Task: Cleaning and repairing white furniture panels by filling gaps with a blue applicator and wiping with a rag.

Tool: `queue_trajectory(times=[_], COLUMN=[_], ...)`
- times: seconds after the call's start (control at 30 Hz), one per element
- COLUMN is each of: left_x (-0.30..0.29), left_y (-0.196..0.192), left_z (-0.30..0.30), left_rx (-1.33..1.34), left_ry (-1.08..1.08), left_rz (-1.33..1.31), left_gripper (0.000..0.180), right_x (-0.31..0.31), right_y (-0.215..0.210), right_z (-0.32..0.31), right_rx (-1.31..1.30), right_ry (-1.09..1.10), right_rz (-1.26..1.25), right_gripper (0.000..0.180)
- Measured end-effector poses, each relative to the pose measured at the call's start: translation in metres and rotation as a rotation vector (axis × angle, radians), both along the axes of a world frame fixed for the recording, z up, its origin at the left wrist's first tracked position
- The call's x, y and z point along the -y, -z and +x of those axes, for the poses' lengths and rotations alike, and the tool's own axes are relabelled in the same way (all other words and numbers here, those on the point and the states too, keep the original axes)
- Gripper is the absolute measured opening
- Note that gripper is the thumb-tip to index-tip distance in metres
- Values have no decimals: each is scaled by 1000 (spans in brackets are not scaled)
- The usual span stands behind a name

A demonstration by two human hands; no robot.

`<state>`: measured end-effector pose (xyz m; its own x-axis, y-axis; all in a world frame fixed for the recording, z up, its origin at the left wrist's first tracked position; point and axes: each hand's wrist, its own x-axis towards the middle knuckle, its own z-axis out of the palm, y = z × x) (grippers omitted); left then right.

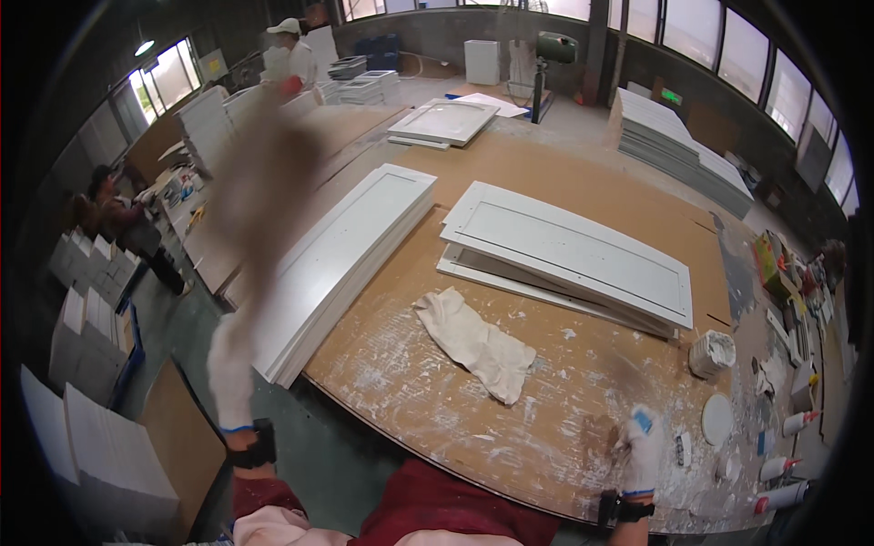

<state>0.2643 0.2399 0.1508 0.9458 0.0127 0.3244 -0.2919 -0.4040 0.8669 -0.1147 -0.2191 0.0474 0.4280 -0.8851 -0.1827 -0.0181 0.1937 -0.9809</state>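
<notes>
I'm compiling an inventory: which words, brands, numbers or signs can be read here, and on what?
None can be read clearly.
Green wall sign: too small to read.
Yellow sheet near the window: any print too small.
White red-capped bottle: any print too small.

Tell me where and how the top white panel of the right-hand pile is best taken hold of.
Probably by its long near edge, from the wearer's side, left hand and right hand toward opposite ends. The top panel is long and flat, so a spread hold should balance it; the dark gap above the lower panel seems to leave room underneath.
</notes>
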Motion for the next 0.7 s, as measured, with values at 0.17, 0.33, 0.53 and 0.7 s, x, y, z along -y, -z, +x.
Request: queue_trajectory(times=[0.17, 0.33, 0.53, 0.7], left_x=[181, 303, 381, 376], left_y=[20, 62, 94, 73], left_z=[8, 90, 147, 149], left_rx=[-219, -26, -154, -353], left_ry=[589, 454, 223, 193], left_rz=[231, 367, 442, 401], left_gripper=[53, 73, 69, 68], right_x=[136, 229, 280, 278], right_y=[-7, -24, 17, 18], right_z=[72, 106, 100, 100], right_rx=[-181, -403, -349, -275], right_ry=[130, 207, 112, 60], right_rz=[-681, -771, -409, -419], right_gripper=[26, 33, 36, 40])
